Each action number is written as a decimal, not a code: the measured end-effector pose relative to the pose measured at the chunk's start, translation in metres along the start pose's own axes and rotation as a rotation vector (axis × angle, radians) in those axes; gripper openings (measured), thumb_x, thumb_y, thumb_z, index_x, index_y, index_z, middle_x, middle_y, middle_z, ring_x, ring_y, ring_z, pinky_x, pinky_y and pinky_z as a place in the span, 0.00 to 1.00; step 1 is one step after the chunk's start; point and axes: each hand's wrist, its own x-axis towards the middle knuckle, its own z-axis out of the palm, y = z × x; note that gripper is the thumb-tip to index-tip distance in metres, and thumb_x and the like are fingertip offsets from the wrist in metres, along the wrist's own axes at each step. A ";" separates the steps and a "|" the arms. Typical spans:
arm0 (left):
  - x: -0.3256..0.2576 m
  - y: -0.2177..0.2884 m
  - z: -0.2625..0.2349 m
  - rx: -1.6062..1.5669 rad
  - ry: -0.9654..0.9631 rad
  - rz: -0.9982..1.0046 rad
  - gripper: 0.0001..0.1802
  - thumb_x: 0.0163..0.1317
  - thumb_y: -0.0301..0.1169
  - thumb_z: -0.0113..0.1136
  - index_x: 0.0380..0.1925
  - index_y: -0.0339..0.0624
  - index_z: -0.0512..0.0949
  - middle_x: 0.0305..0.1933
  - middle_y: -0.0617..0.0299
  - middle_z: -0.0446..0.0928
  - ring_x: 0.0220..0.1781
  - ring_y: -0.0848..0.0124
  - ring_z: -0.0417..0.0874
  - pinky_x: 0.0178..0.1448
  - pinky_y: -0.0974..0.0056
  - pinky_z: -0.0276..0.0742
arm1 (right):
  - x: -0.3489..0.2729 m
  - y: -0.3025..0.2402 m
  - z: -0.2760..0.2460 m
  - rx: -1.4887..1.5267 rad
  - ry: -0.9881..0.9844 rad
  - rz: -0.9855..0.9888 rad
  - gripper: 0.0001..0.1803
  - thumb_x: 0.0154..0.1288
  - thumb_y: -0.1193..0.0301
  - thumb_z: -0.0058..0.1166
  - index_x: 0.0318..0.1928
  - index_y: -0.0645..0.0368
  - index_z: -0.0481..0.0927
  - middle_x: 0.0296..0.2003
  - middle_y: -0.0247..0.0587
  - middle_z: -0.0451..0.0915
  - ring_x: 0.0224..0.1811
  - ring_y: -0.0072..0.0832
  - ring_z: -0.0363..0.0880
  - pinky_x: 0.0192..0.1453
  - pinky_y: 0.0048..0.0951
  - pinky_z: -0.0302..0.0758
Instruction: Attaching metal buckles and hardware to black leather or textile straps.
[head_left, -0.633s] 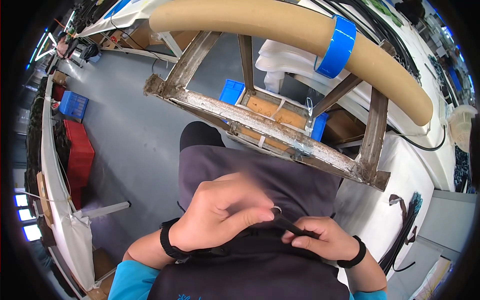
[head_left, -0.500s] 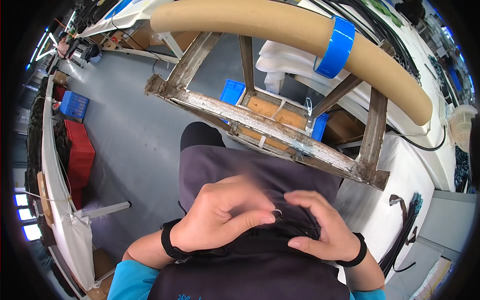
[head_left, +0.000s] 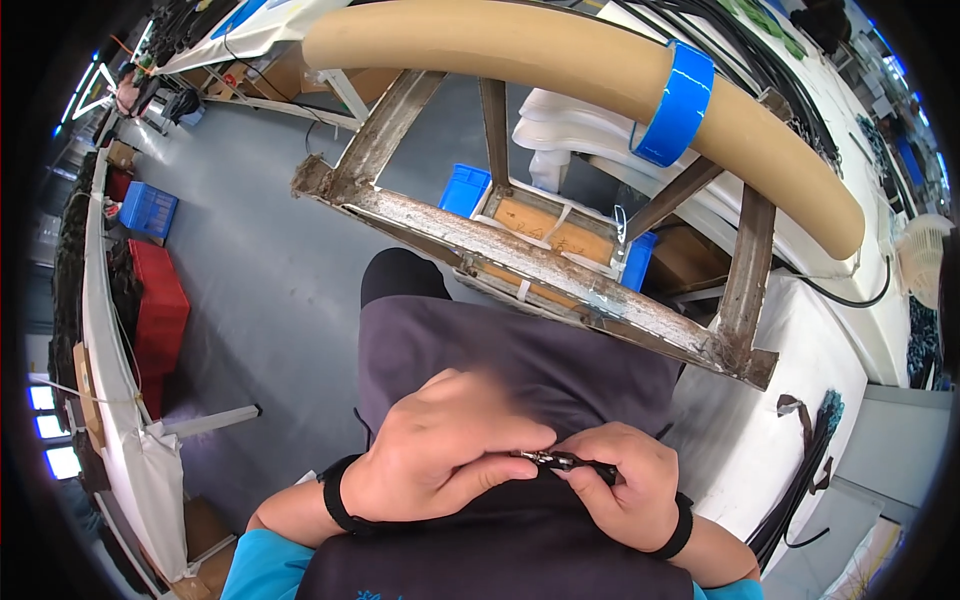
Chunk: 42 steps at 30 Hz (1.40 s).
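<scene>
While both hands work close against the lap, the entries run as follows, nearest first.

Item: left hand [head_left: 440, 455], curled nearly closed, fingertips pinching the metal end of a small dark rod-shaped part with a silvery tip [head_left: 560, 461]. A black wristband [head_left: 335, 495] sits on that wrist.

Item: right hand [head_left: 620, 485], fingers folded around the dark end of the same part, which lies level between the two hands, just above the dark grey trousers [head_left: 520, 360]. A second black wristband [head_left: 675, 525] sits on this wrist.

Item: risk, judged. The part is slim and held only at fingertips; a twist or a slackened pinch could let it slip onto the lap or roll off to the grey floor [head_left: 260, 280] left of the hands. Its tip is too small to read, so misalignment cannot be ruled out.

Item: beyond the hands, a weathered wooden frame [head_left: 560, 275] carrying a long tan cardboard tube [head_left: 520, 60] with a blue tape band [head_left: 680, 105].

Item: right of the hands, a white desk [head_left: 760, 440] with a bundle of black cables [head_left: 805, 470] near its edge.

Item: far left, a red plastic crate [head_left: 160, 310].
</scene>
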 end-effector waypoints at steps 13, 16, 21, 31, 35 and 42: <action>-0.004 0.002 -0.006 0.205 -0.141 0.420 0.11 0.48 0.26 0.63 0.34 0.45 0.82 0.34 0.65 0.79 0.31 0.73 0.79 0.35 0.69 0.67 | -0.012 0.010 -0.003 0.210 -0.005 -0.016 0.22 0.47 0.82 0.62 0.46 0.61 0.74 0.37 0.42 0.80 0.36 0.34 0.80 0.42 0.29 0.77; -0.006 0.002 -0.006 0.175 -0.139 0.379 0.10 0.48 0.26 0.63 0.34 0.45 0.82 0.34 0.65 0.79 0.31 0.74 0.79 0.36 0.69 0.67 | -0.014 0.022 -0.012 0.178 -0.120 -0.110 0.23 0.51 0.79 0.63 0.49 0.62 0.72 0.39 0.45 0.80 0.38 0.33 0.79 0.43 0.30 0.75; -0.009 0.000 0.001 0.086 -0.133 0.252 0.09 0.50 0.27 0.66 0.34 0.44 0.82 0.32 0.66 0.80 0.30 0.72 0.79 0.35 0.67 0.69 | -0.010 0.010 -0.006 0.154 -0.118 -0.141 0.19 0.53 0.73 0.66 0.45 0.62 0.76 0.37 0.44 0.80 0.38 0.36 0.80 0.42 0.30 0.76; -0.003 0.002 0.002 -0.524 -0.211 -0.515 0.08 0.58 0.21 0.62 0.37 0.31 0.78 0.33 0.57 0.81 0.34 0.76 0.82 0.40 0.72 0.78 | -0.016 0.006 -0.007 0.205 -0.170 0.171 0.11 0.63 0.75 0.55 0.46 0.62 0.74 0.30 0.37 0.81 0.31 0.24 0.81 0.34 0.24 0.76; -0.001 -0.003 0.003 -0.625 -0.211 -0.557 0.07 0.60 0.20 0.60 0.39 0.30 0.77 0.34 0.57 0.80 0.34 0.76 0.81 0.40 0.72 0.78 | -0.016 0.013 -0.004 0.342 -0.167 0.190 0.13 0.64 0.77 0.53 0.49 0.64 0.71 0.29 0.37 0.80 0.28 0.20 0.79 0.32 0.20 0.73; 0.004 -0.008 0.004 -0.652 -0.232 -0.556 0.07 0.60 0.20 0.59 0.39 0.30 0.77 0.34 0.58 0.80 0.34 0.76 0.81 0.41 0.72 0.78 | -0.013 0.013 0.003 0.142 0.017 0.080 0.20 0.56 0.76 0.64 0.49 0.62 0.72 0.36 0.43 0.83 0.33 0.26 0.84 0.34 0.21 0.79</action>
